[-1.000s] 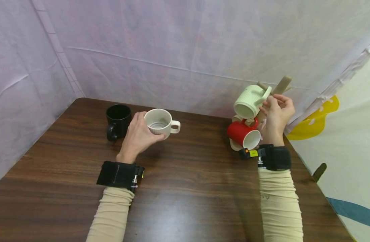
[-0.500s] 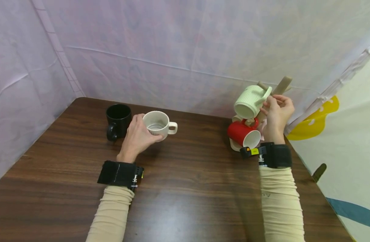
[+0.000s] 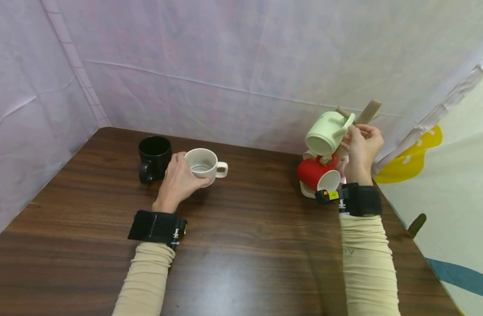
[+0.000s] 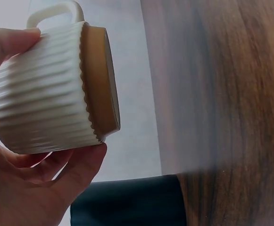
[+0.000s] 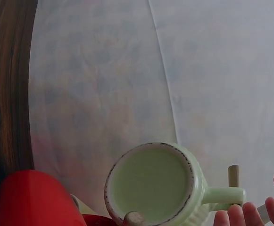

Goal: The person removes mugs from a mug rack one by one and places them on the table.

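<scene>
White cup [image 3: 203, 163]: above tabletop [image 3: 245, 219], near far edge
Left hand [image 3: 178, 181]: gripping the cup
Right hand [image 3: 362, 147]: beside green mug [image 3: 324, 131]'s handle; cannot tell if pinching
Black mug [image 3: 156, 151]: near far left corner
Rack [image 3: 369, 112], red mug [image 3: 313, 173]: far right corner

White mug [image 4: 37, 94]: ribbed, matt base [image 4: 98, 80]; green mug [image 3: 323, 131]: ribbed; red mug [image 3: 311, 173]: smooth; tabletop [image 3: 257, 245]: glossy wood grain.

Wrinkled beige sleeves [image 3: 369, 263] meet black wristbands [image 3: 365, 201] bearing small cameras [image 3: 323, 196] (the right one yellow-labelled).
</scene>
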{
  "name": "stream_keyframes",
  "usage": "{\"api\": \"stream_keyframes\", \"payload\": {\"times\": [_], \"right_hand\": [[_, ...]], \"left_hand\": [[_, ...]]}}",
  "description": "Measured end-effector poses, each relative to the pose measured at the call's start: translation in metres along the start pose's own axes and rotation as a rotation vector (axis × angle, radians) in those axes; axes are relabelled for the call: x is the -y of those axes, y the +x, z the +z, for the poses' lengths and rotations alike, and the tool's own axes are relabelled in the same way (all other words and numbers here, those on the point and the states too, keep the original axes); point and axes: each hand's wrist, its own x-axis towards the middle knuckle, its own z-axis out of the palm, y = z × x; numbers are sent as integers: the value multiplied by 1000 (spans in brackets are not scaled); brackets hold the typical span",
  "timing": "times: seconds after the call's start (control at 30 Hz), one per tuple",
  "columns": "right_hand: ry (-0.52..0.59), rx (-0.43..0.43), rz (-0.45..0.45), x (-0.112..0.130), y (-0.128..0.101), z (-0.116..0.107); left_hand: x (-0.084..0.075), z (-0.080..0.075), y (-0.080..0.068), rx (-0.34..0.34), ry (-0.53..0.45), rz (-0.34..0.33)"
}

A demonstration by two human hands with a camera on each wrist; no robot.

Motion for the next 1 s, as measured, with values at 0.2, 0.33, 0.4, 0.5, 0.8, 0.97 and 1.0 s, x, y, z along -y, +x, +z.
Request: {"api": "stream_keyframes", "payload": {"times": [0.2,0.33,0.4,0.5,0.8,0.97,1.0], "right_hand": [[-23,0,-3,-1,1,-1],[-63,1,-9,-3,2,-1],[-74,4,-9,-4,2,-1],[-72,11,-8,-4,2,-1],[-128,10,-16,-7,3,1],[-158,16,-20,-8,2,2],[-167,20,-19,-8,2,2]], "left_hand": [[2,1,0,5,5,-10],[4,2,0,12,12,-18],[6,3,0,17,15,-20],[7,4,1,20,19,-19],[12,6,-1,29,31,-23],[13,7,-2,36,29,-34],[13,7,-2,37,27,-36]]}}
